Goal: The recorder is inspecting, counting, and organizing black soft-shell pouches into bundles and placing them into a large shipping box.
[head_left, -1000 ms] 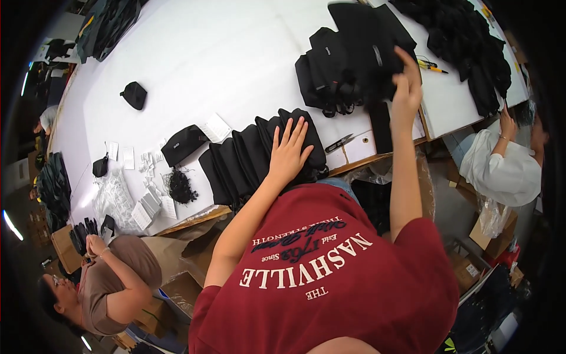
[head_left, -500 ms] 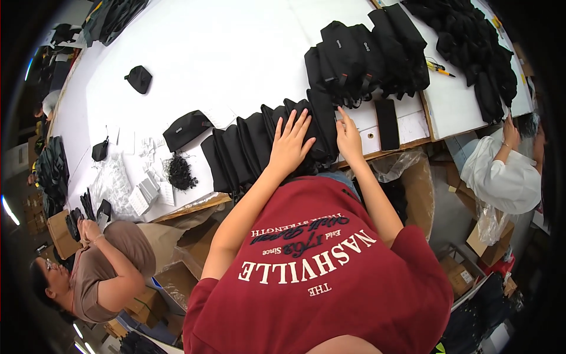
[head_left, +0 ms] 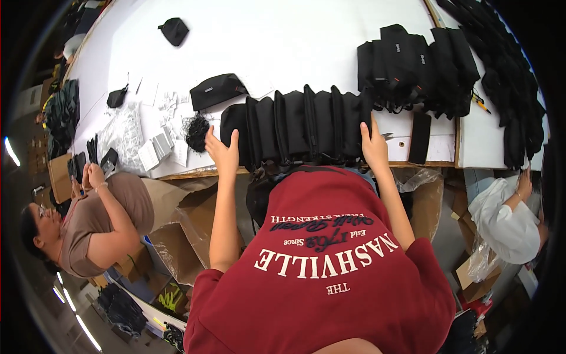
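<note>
Several black fabric pouches stand side by side in a row along the table's near edge. At the row's left end is my left hand, its fingers and thumb spread, against the outermost pouch. A tangle of black cords lies just beside those fingertips. My right hand rests at the opposite end with its fingers stretched along the last pouch. Between them the two hands bracket the row. Behind its left part lies a single black pouch with a small pale mark.
More black pouches are grouped at the right, near a flat black rectangular object. White paper slips and a clear bag lie at left. Co-workers sit either side; cardboard boxes stand below the table edge.
My left hand has moved from on top of the pouches to the row's left end. The right hand stays at the right end. The pouches now stand straighter and more even; the view has shifted.
</note>
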`<action>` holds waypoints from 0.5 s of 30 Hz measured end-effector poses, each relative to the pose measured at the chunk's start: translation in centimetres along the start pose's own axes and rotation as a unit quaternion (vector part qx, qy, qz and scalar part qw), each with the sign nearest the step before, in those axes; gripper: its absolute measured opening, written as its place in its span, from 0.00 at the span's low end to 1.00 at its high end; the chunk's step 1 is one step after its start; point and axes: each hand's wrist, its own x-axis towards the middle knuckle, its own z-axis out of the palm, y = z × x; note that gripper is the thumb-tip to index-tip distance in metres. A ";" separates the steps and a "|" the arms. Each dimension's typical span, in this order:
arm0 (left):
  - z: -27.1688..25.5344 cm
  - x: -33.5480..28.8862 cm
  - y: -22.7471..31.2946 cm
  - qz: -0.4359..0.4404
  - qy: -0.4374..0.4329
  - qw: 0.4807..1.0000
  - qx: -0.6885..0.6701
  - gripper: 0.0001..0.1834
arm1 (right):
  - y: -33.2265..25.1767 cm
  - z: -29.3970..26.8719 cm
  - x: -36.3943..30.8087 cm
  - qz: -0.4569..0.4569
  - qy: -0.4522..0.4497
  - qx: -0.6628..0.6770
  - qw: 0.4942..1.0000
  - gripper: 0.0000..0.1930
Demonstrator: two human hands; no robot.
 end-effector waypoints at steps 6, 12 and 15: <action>1.1 1.2 -1.9 -0.149 -0.117 0.972 -0.142 0.49 | 0.6 1.4 0.2 -0.019 0.000 0.142 0.990 0.39; 1.8 1.6 -2.2 -0.019 -0.142 0.983 -0.113 0.39 | -0.4 2.2 0.1 -0.073 0.009 0.101 0.992 0.49; -0.6 0.9 2.4 -0.137 -0.230 0.921 -0.284 0.44 | -1.5 1.9 -0.3 -0.027 0.007 0.120 0.992 0.46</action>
